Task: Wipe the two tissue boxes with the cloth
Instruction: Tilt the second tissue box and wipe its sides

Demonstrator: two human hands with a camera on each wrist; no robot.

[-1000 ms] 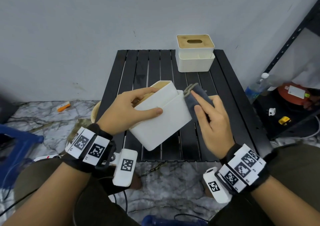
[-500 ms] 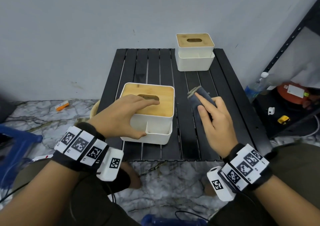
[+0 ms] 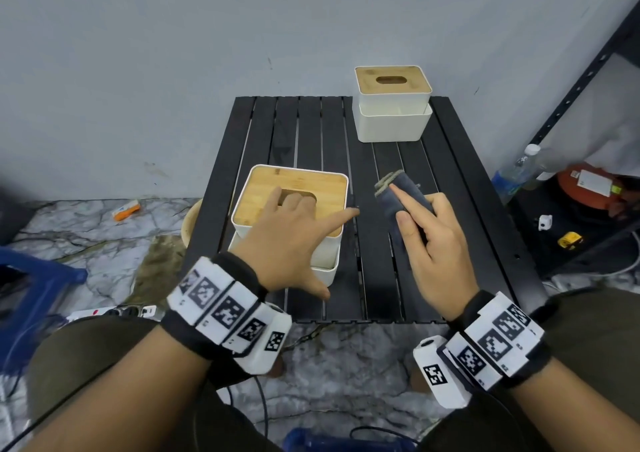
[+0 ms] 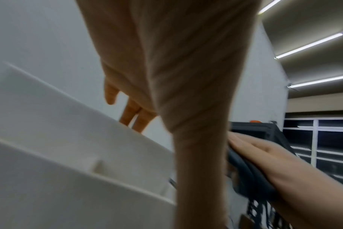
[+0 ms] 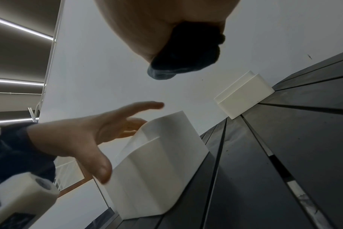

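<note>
At frame centre, the left hand (image 3: 287, 240) hovers spread and empty over the near tissue box (image 3: 258, 192), while the right hand (image 3: 436, 240) grips the folded cloth (image 3: 394, 193).

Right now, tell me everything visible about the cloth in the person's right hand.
The cloth is a dark blue-grey fabric, folded or bunched into a narrow wad, with a frayed, greyish-tan edge at its far end. The right hand grips it, index finger laid along its top and thumb against its side. It sits just right of the near tissue box without touching it. From the right wrist view the bundle hangs clear above the black slatted table, its tip sticking out past the fingers.
</note>
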